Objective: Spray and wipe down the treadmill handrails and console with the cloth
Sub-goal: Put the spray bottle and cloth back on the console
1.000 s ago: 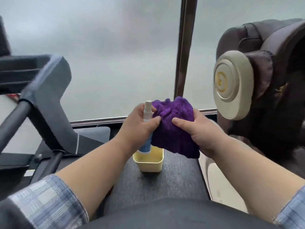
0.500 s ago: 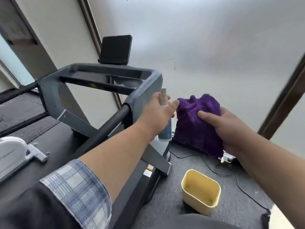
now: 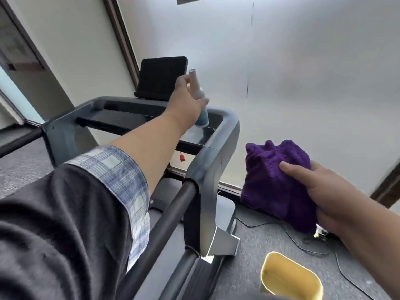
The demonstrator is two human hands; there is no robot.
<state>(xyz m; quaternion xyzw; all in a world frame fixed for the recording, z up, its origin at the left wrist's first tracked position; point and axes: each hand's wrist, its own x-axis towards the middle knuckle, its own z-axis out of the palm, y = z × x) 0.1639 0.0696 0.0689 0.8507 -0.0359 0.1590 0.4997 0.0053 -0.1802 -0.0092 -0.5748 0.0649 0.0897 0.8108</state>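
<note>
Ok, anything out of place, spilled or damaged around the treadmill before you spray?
Nothing stands out. The left hand holds the spray bottle over the console, the right hand holds the purple cloth. Loose cables trail on the floor near the yellow tub; no spill or damage shows.

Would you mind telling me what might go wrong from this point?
The left hand holds the spray bottle right in front of the dark screen, so mist may land on it. The cloth in the right hand is off to the side, so spray could sit unwiped.
</note>
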